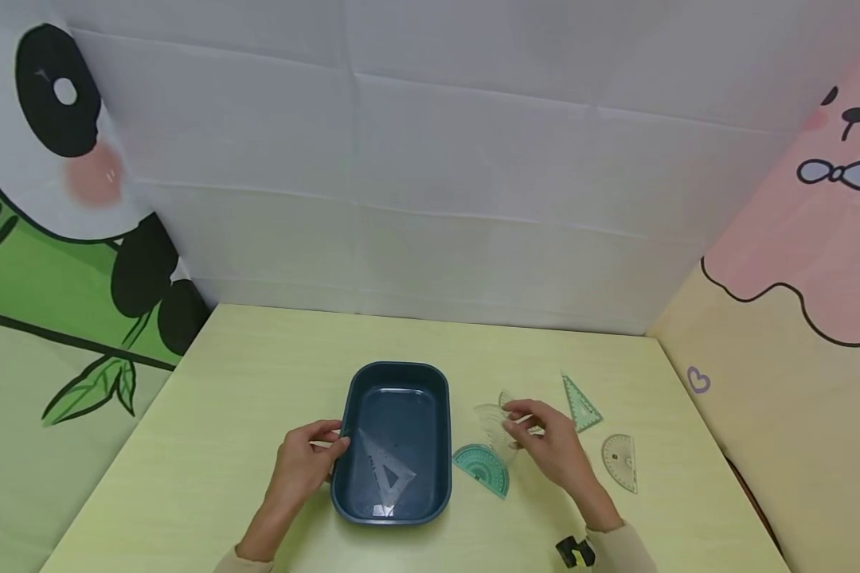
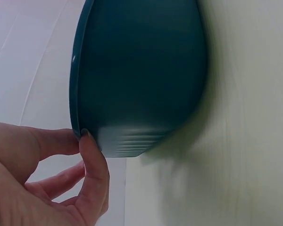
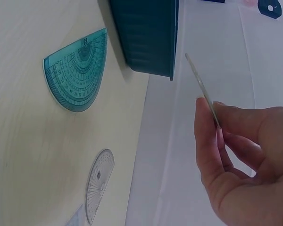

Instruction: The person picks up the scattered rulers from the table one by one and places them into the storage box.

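My left hand (image 1: 302, 461) pinches the left rim of a dark blue plastic tray (image 1: 440, 414) between thumb and fingers. The left wrist view has the thumb tip right at the rim (image 2: 75, 94). Inside the tray lies a clear set square (image 1: 387, 469). Just right of the tray, my right hand (image 1: 552, 450) pinches a clear protractor (image 1: 493, 420) by its edge; the right wrist view catches this thin plate (image 3: 200, 82) nearly edge-on, up off the table. A teal protractor (image 1: 483, 468) lies below it, close to the tray. Another clear protractor (image 3: 100, 181) is partly hidden behind the hand in the head view.
Farther right on the pale yellow table (image 1: 272, 358) lie a green set square (image 1: 580, 406) and a clear protractor (image 1: 620, 461). A small black object (image 1: 576, 551) sits by the right sleeve. A white sheet (image 1: 430, 199) hangs behind the table, with cartoon-printed cloth at both sides.
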Demonstrator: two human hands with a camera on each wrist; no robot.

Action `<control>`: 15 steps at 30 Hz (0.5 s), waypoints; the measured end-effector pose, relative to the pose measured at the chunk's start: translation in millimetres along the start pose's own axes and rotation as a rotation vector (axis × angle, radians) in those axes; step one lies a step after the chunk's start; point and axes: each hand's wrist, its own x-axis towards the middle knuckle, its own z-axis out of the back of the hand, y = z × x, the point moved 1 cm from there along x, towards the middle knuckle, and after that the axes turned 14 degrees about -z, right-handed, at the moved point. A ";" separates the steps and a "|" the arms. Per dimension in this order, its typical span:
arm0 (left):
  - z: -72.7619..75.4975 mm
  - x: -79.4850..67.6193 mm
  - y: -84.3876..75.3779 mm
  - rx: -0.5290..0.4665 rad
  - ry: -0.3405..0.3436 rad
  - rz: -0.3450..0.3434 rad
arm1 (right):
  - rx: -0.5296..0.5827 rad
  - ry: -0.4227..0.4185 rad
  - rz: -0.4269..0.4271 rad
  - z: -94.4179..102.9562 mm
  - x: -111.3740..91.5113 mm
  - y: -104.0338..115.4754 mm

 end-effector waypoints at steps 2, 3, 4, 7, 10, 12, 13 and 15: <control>-0.4 0.1 0.5 -0.004 -0.002 0.003 | 0.008 0.005 0.001 -2.8 1.3 1.9; -0.6 0.2 0.6 -0.004 -0.002 0.003 | 0.013 0.010 -0.002 -4.2 1.9 3.2; -0.7 0.1 0.2 -0.005 -0.004 0.006 | 0.019 0.016 -0.002 -5.7 2.4 4.5; -0.8 0.1 -0.6 -0.001 -0.007 0.006 | 0.022 0.033 -0.003 -10.5 4.0 9.4; -0.9 0.4 -1.4 0.000 -0.006 -0.008 | 0.037 0.067 0.001 -15.7 5.1 15.3; -1.1 0.6 -1.2 0.001 -0.004 -0.016 | 0.055 0.093 0.006 -19.3 5.7 18.5; -1.1 0.6 -1.1 0.001 -0.004 -0.015 | 0.066 0.106 0.012 -20.9 5.8 19.9; -1.3 0.6 -1.0 0.003 -0.006 -0.010 | 0.085 0.128 0.030 -24.0 6.0 21.9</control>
